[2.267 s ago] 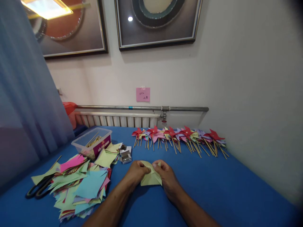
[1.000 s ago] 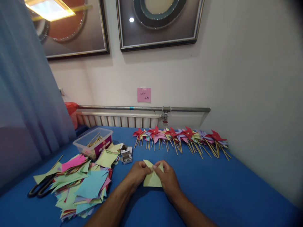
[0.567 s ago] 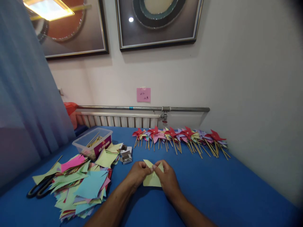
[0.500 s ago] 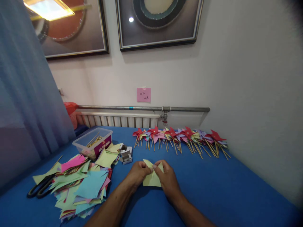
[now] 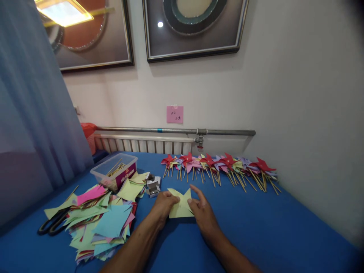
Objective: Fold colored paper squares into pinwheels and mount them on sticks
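Mid-fold: left hand pinches paper at its 9 o'clock corner, right hand rests loose on the 3 o'clock edge, index lifted. Paper lies on table, pinwheels at 1 o'clock. Next fold likely needs the centre pinned down.

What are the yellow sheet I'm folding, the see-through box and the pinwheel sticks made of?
The yellow sheet: thin matte paper, it seems; it holds sharp creases and points. The see-through box: clear plastic by the look; sticks inside show through its wall. The pinwheel sticks: probably wood or bamboo, pale tan, thin, straight.
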Demonstrator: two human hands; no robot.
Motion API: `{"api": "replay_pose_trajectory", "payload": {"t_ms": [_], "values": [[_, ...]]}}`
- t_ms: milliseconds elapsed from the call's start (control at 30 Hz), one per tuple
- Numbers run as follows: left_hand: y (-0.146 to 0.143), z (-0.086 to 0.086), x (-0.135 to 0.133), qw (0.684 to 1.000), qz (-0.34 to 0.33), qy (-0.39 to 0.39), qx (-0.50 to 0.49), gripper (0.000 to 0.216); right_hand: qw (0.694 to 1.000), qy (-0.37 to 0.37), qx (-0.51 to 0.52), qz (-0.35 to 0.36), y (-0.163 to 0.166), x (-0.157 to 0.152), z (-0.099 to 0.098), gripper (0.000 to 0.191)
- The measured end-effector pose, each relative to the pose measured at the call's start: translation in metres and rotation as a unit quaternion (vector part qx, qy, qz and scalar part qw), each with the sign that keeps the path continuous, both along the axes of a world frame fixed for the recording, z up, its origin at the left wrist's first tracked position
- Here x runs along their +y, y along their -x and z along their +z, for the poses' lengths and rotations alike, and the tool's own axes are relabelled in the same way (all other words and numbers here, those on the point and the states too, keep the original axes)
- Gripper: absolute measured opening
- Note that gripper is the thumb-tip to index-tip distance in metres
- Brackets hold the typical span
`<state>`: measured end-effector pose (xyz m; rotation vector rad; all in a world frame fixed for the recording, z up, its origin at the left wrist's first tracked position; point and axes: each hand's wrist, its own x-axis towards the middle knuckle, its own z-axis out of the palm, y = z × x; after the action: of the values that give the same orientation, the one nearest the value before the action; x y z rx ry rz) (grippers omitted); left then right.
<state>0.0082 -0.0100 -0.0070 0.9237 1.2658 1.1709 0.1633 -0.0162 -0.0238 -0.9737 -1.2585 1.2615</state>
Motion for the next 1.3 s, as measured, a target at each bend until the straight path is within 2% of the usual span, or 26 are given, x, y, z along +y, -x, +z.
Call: {"api": "replay_pose_trajectory", "payload": {"t_ms": [133,267,367,467,667,967,1167,1300], "values": [[0.010,0.003,0.003,1.000,0.017,-0.002,-0.017,0.014,0.999,-0.029,-0.018,0.021,-0.002,-0.006,0.006,0.059],[0.018,0.004,0.005,1.000,0.028,-0.006,-0.009,0.017,0.997,-0.036,-0.018,0.063,-0.003,-0.006,0.007,0.037],[0.021,0.003,0.006,1.000,0.022,-0.010,-0.005,0.019,0.997,-0.045,-0.031,0.058,-0.003,-0.004,0.006,0.028],[0.020,0.002,0.005,1.000,-0.007,-0.009,-0.011,0.020,0.996,-0.052,-0.038,0.057,-0.004,-0.003,0.005,0.028],[0.009,0.007,-0.002,1.000,-0.022,-0.011,0.006,0.021,0.996,-0.054,-0.056,0.049,-0.004,-0.002,0.006,0.032],[-0.001,0.001,-0.004,0.994,-0.083,-0.024,-0.065,0.024,0.999,-0.010,-0.039,0.021,-0.002,0.002,0.001,0.045],[0.005,0.002,-0.002,0.997,-0.058,-0.013,-0.056,0.028,0.987,-0.100,-0.118,0.046,-0.010,-0.001,0.013,0.034],[0.011,0.005,-0.001,0.997,-0.036,-0.011,-0.072,0.028,0.980,-0.097,-0.163,0.065,-0.014,-0.007,0.022,0.031]]}}
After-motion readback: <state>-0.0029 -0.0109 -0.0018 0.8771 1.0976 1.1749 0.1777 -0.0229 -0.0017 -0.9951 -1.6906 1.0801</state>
